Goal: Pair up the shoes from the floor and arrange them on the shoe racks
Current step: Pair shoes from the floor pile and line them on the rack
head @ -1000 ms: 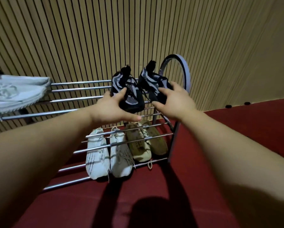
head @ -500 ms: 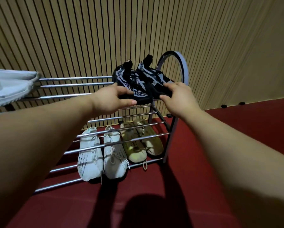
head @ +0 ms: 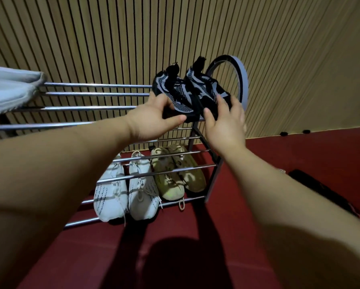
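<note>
Head: black shoe pr (head: 181, 97) on top rack (head: 91, 85); left hand (head: 154, 122), right hand (head: 227, 124) each grip one toe.

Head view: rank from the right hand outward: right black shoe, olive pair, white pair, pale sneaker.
1. right black shoe: top, in right hand
2. olive pair: bottom right
3. white pair: bottom, further left
4. pale sneaker: top, far left
</note>
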`<control>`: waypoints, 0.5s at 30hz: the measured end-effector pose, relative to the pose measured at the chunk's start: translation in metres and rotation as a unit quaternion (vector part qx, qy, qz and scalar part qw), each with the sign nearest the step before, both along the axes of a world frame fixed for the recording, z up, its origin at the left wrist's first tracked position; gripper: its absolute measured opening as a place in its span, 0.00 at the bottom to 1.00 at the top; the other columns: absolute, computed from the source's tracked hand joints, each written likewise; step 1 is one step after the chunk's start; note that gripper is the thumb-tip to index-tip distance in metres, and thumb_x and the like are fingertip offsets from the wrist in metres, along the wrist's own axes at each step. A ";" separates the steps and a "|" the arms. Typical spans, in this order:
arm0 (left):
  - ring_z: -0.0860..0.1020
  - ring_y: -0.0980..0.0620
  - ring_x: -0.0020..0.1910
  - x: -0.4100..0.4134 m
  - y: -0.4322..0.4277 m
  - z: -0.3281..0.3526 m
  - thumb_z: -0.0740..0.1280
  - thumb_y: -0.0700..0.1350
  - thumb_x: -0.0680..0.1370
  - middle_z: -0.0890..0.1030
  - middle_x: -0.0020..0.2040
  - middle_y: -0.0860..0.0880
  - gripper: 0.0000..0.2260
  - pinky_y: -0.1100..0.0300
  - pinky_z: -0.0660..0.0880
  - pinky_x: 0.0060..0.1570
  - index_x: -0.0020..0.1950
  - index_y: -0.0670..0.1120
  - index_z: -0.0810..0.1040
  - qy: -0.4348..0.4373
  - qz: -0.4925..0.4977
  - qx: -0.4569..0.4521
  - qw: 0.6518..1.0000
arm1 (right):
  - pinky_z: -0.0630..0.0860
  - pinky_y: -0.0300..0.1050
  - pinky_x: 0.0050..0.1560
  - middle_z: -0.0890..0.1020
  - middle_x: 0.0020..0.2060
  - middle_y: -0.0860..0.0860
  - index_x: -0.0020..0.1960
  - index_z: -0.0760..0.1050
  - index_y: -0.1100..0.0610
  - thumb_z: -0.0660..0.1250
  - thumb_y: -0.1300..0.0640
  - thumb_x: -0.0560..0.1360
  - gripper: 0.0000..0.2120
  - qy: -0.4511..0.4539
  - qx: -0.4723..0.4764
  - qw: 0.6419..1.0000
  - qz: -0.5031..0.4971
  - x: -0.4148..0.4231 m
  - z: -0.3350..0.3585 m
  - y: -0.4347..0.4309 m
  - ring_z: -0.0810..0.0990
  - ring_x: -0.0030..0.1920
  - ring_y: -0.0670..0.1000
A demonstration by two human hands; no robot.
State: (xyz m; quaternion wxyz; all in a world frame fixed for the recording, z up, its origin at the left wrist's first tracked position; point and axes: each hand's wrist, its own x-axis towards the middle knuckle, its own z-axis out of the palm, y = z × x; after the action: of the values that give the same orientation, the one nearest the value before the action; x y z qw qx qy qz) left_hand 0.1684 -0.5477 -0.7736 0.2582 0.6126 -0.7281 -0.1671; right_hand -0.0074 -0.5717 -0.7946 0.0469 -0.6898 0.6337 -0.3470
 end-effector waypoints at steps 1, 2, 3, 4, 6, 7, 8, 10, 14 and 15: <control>0.70 0.44 0.66 0.000 0.003 -0.006 0.58 0.61 0.77 0.65 0.71 0.43 0.23 0.47 0.66 0.67 0.68 0.52 0.64 -0.051 0.011 -0.030 0.998 | 0.46 0.55 0.74 0.47 0.77 0.52 0.77 0.49 0.47 0.53 0.44 0.80 0.28 -0.023 -0.005 1.000 -0.014 0.002 -0.007 0.009 0.44 0.76 0.54; 0.63 0.43 0.72 0.001 0.009 -0.015 0.56 0.62 0.77 0.59 0.75 0.44 0.26 0.45 0.60 0.71 0.72 0.53 0.59 -0.108 0.021 -0.068 0.992 | 0.45 0.55 0.73 0.44 0.77 0.52 0.77 0.45 0.45 0.53 0.43 0.80 0.29 -0.052 -0.010 0.998 -0.032 0.006 -0.018 0.021 0.42 0.76 0.53; 0.54 0.44 0.76 0.004 0.020 -0.025 0.54 0.63 0.78 0.52 0.77 0.45 0.28 0.46 0.52 0.74 0.75 0.54 0.55 -0.152 0.025 -0.107 0.982 | 0.45 0.56 0.73 0.43 0.77 0.52 0.77 0.43 0.45 0.54 0.43 0.80 0.31 -0.081 -0.015 0.995 -0.052 0.010 -0.031 0.033 0.42 0.76 0.53; 0.48 0.45 0.77 0.010 0.032 -0.037 0.52 0.63 0.78 0.48 0.78 0.45 0.30 0.48 0.46 0.75 0.77 0.53 0.52 -0.179 0.019 -0.145 0.973 | 0.46 0.56 0.73 0.43 0.77 0.52 0.77 0.43 0.45 0.54 0.43 0.80 0.31 -0.105 -0.012 0.992 -0.072 0.014 -0.048 0.047 0.42 0.76 0.53; 0.46 0.42 0.77 0.026 0.062 -0.065 0.50 0.65 0.75 0.48 0.78 0.42 0.34 0.48 0.43 0.73 0.77 0.51 0.51 -0.197 -0.009 -0.175 0.965 | 0.49 0.55 0.72 0.44 0.77 0.53 0.77 0.44 0.47 0.55 0.44 0.79 0.32 -0.130 0.024 0.986 -0.100 0.025 -0.084 0.075 0.44 0.76 0.54; 0.47 0.40 0.76 0.036 0.079 -0.081 0.48 0.65 0.74 0.49 0.78 0.42 0.35 0.46 0.43 0.73 0.77 0.51 0.49 -0.204 -0.011 -0.163 0.965 | 0.49 0.55 0.71 0.45 0.77 0.54 0.77 0.45 0.47 0.55 0.44 0.79 0.31 -0.132 0.058 0.984 -0.103 0.033 -0.102 0.090 0.44 0.76 0.54; 0.46 0.40 0.76 0.047 0.095 -0.097 0.45 0.66 0.73 0.48 0.78 0.42 0.35 0.45 0.43 0.72 0.76 0.52 0.45 -0.214 0.000 -0.126 0.969 | 0.49 0.55 0.71 0.44 0.77 0.54 0.77 0.45 0.47 0.55 0.43 0.79 0.32 -0.126 0.096 0.982 -0.102 0.040 -0.119 0.104 0.44 0.76 0.55; 0.41 0.41 0.76 0.066 0.128 -0.125 0.40 0.69 0.69 0.42 0.78 0.43 0.38 0.44 0.40 0.72 0.75 0.54 0.38 -0.236 0.055 -0.018 0.970 | 0.49 0.55 0.71 0.43 0.77 0.54 0.77 0.43 0.46 0.55 0.42 0.79 0.32 -0.086 0.179 0.977 -0.083 0.057 -0.149 0.130 0.42 0.76 0.56; 0.36 0.42 0.75 0.104 0.201 -0.174 0.51 0.67 0.76 0.37 0.77 0.44 0.36 0.42 0.38 0.71 0.76 0.54 0.37 -0.236 0.154 0.138 0.950 | 0.48 0.55 0.72 0.43 0.77 0.54 0.77 0.46 0.45 0.57 0.40 0.77 0.34 0.009 0.283 0.958 -0.032 0.095 -0.186 0.169 0.42 0.76 0.57; 0.36 0.42 0.75 0.115 0.217 -0.185 0.52 0.66 0.76 0.36 0.77 0.45 0.36 0.42 0.37 0.71 0.76 0.55 0.36 -0.232 0.172 0.167 0.943 | 0.48 0.55 0.72 0.44 0.77 0.54 0.77 0.47 0.44 0.58 0.39 0.77 0.34 0.033 0.293 0.955 -0.016 0.106 -0.191 0.176 0.42 0.76 0.57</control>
State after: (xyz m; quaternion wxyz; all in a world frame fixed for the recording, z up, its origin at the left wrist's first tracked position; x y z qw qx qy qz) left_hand 0.2829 -0.3305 -0.9582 0.0007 0.7849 -0.6126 -0.0928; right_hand 0.0982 -0.3953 -0.9859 0.2204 -0.6464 0.7200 -0.1233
